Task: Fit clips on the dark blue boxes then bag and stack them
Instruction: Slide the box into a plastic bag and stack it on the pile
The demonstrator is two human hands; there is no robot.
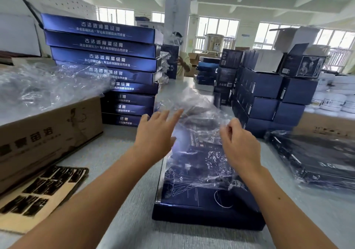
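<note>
A flat dark blue box point(201, 200) lies on the grey table in front of me, its far half inside a clear plastic bag point(194, 104). My right hand point(240, 145) pinches the bag's edge over the box's right side. Over the box's left far corner, my left hand point(155, 131) reaches with straight fingers that touch the bag. A tall stack of bagged dark blue boxes point(107, 56) stands behind on the left. Black clips point(40, 187) lie on a cardboard sheet at the near left.
An open carton point(48, 133) filled with clear bags sits at the left. Another bagged box point(317, 160) lies at the right. Stacked dark blue cartons point(269, 94) stand beyond it. A person point(182, 62) stands at the table's far end.
</note>
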